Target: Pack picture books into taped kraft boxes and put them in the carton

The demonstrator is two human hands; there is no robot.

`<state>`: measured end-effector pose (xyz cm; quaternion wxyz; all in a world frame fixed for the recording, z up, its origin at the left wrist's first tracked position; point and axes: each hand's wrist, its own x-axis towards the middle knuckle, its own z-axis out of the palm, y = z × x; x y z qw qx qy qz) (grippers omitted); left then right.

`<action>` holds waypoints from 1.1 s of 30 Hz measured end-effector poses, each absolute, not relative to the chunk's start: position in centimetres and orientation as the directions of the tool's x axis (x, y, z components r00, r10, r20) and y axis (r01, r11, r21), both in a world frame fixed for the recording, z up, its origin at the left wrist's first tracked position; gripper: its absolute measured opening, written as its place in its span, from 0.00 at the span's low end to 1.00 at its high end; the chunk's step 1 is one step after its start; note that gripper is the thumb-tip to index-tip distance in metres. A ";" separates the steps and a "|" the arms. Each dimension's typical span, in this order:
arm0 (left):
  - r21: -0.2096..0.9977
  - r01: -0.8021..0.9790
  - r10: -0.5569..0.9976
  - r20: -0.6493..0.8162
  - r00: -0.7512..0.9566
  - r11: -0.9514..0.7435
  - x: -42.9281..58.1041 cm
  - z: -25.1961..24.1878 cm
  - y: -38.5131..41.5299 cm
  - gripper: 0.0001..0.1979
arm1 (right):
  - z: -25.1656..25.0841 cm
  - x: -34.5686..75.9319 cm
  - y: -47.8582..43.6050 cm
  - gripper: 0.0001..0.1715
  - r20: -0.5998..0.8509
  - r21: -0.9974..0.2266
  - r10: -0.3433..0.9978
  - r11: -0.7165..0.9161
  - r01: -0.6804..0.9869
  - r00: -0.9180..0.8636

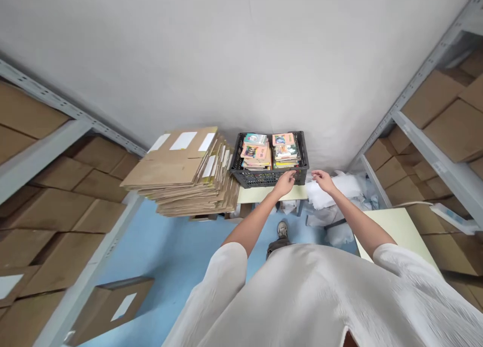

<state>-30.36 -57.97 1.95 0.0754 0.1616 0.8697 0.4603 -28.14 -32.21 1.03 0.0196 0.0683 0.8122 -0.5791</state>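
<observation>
A black plastic crate [260, 178] stands on a pale table [256, 195] against the wall. Inside it are two stacks of small books, the left stack [256, 151] and the right stack [286, 150]. My left hand [285, 182] is at the crate's near side, towards its right end, fingers bent and a little apart, nothing seen in them. Just right of the crate, my right hand [323, 180] hovers with its fingers apart, holding nothing visible. Whether my left fingertips touch the crate is unclear.
A tall pile of flattened cardboard boxes [169, 170] lies left of the crate. White wrapping material [332, 193] is heaped at the right. Shelves of cartons line both sides, and a carton [113, 306] is on the blue floor at lower left.
</observation>
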 end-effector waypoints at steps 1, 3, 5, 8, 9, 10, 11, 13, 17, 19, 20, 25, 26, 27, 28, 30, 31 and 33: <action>0.823 0.222 0.342 0.036 -0.939 0.523 -31.7 2.1 -58.8 0.25 | 1.3 -29.7 -33.1 0.16 -0.101 -0.933 0.076 0.339 0.121 -0.992; 0.809 0.269 0.341 0.091 -0.936 0.523 -34.7 2.5 -60.4 0.26 | 1.9 -32.6 -34.7 0.16 -0.078 -0.921 0.062 0.377 0.096 -0.995; 0.783 0.329 0.353 0.149 -0.924 0.528 -37.7 2.8 -61.8 0.26 | 2.3 -35.4 -36.0 0.17 -0.029 -0.899 0.051 0.435 0.048 -0.998; 0.742 0.385 0.380 0.188 -0.905 0.550 -41.8 3.2 -63.3 0.27 | 2.6 -39.1 -37.8 0.18 0.068 -0.836 0.014 0.546 -0.049 -0.998; 0.730 0.396 0.392 0.188 -0.900 0.557 -43.1 3.2 -63.7 0.27 | 2.6 -40.2 -38.4 0.19 0.096 -0.813 -0.005 0.577 -0.081 -0.995; 0.720 0.408 0.407 0.189 -0.894 0.562 -44.2 3.1 -64.0 0.27 | 2.5 -41.2 -38.9 0.20 0.120 -0.789 -0.025 0.605 -0.111 -0.992; 0.710 0.421 0.422 0.190 -0.887 0.565 -45.3 3.1 -64.2 0.27 | 2.4 -42.2 -39.5 0.21 0.140 -0.762 -0.047 0.633 -0.138 -0.989; 0.689 0.444 0.443 0.196 -0.875 0.573 -47.0 2.8 -64.4 0.27 | 2.1 -44.1 -40.5 0.23 0.160 -0.694 -0.086 0.699 -0.174 -0.983; 0.647 0.457 0.442 0.201 -0.874 0.610 -49.6 2.2 -64.2 0.25 | 1.5 -47.2 -41.9 0.26 0.110 -0.521 -0.118 0.839 -0.158 -0.987; 0.642 0.452 0.440 0.193 -0.877 0.619 -50.6 1.8 -64.1 0.25 | 1.4 -48.5 -42.3 0.29 0.084 -0.448 -0.122 0.882 -0.147 -0.989; 0.643 0.447 0.438 0.186 -0.879 0.623 -51.1 1.7 -64.0 0.26 | 1.5 -49.0 -42.5 0.31 0.077 -0.418 -0.126 0.897 -0.147 -0.989; 0.618 0.408 0.439 0.110 -0.892 0.672 -53.0 0.7 -63.5 0.31 | 1.6 -50.5 -43.1 0.34 0.057 -0.298 -0.182 0.935 -0.190 -0.982; 0.606 0.400 0.438 0.092 -0.894 0.688 -53.2 0.5 -63.5 0.33 | 1.5 -50.6 -43.2 0.33 0.058 -0.283 -0.192 0.938 -0.200 -0.980; 0.594 0.395 0.436 0.080 -0.896 0.701 -53.3 0.4 -63.5 0.34 | 1.4 -50.6 -43.4 0.33 0.068 -0.274 -0.199 0.939 -0.210 -0.978; 0.585 0.394 0.437 0.075 -0.896 0.709 -53.3 0.2 -63.5 0.35 | 1.3 -50.5 -43.5 0.32 0.085 -0.268 -0.206 0.938 -0.222 -0.975; 0.576 0.409 0.448 0.081 -0.890 0.708 -53.2 0.1 -63.7 0.36 | 1.2 -50.2 -43.6 0.30 0.131 -0.260 -0.221 0.933 -0.249 -0.966; 0.572 0.421 0.458 0.087 -0.885 0.704 -53.2 0.1 -63.8 0.36 | 1.2 -50.1 -43.7 0.29 0.149 -0.255 -0.231 0.931 -0.263 -0.961; 0.566 0.439 0.473 0.095 -0.876 0.698 -53.2 0.2 -64.0 0.34 | 1.4 -50.0 -43.7 0.26 0.154 -0.241 -0.253 0.928 -0.285 -0.955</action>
